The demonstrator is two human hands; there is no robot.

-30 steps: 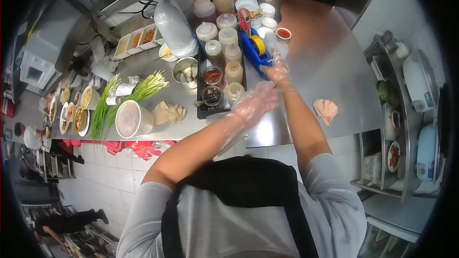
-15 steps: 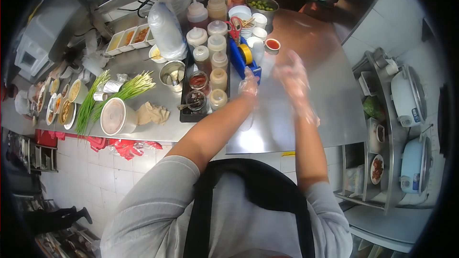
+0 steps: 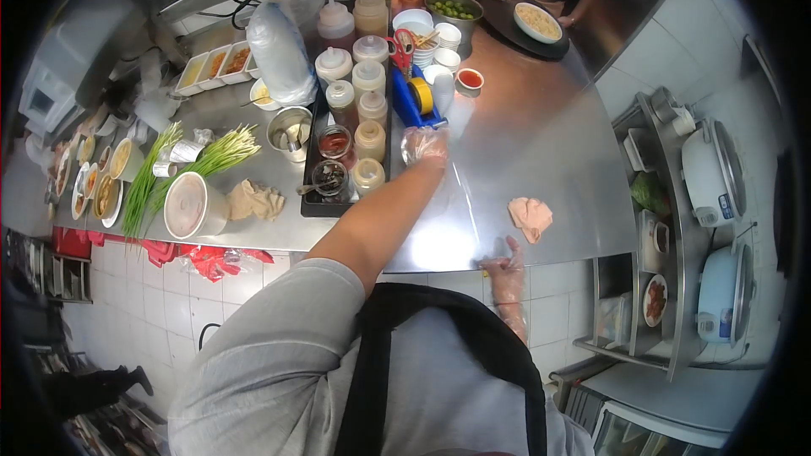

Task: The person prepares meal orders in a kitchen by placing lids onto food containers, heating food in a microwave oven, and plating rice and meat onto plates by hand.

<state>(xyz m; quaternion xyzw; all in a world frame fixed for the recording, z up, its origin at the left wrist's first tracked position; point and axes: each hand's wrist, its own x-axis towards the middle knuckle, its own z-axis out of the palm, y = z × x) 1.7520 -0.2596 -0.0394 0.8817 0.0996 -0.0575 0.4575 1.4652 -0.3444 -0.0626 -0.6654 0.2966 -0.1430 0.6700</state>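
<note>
My left hand point(image 3: 425, 145), in a clear plastic glove, is at the front end of the blue tape dispenser point(image 3: 413, 102), which carries a yellow roll. Its fingers look drawn together, but the loose plastic hides what is between them. Clear, shiny plastic shows on the steel just beside that wrist. Also gloved, my right hand point(image 3: 504, 266) is at the front edge of the steel table point(image 3: 549, 143), fingers apart and empty. A crumpled pink cloth point(image 3: 530, 218) lies just beyond it. Red-handled scissors point(image 3: 402, 51) stand at the dispenser's far end.
Left of the dispenser is a black tray point(image 3: 325, 205) of sauce bottles. A sauce cup point(image 3: 470, 79) and a pot of green fruit point(image 3: 454, 8) stand behind. A co-worker's hands hold a dark tray point(image 3: 498, 19) with a bowl point(image 3: 538, 23). Shelves point(image 3: 642, 118) stand right.
My right hand has moved down from above the table to its front edge. My left hand stays by the dispenser. The co-worker's dark tray and bowl have come into view at the top.
</note>
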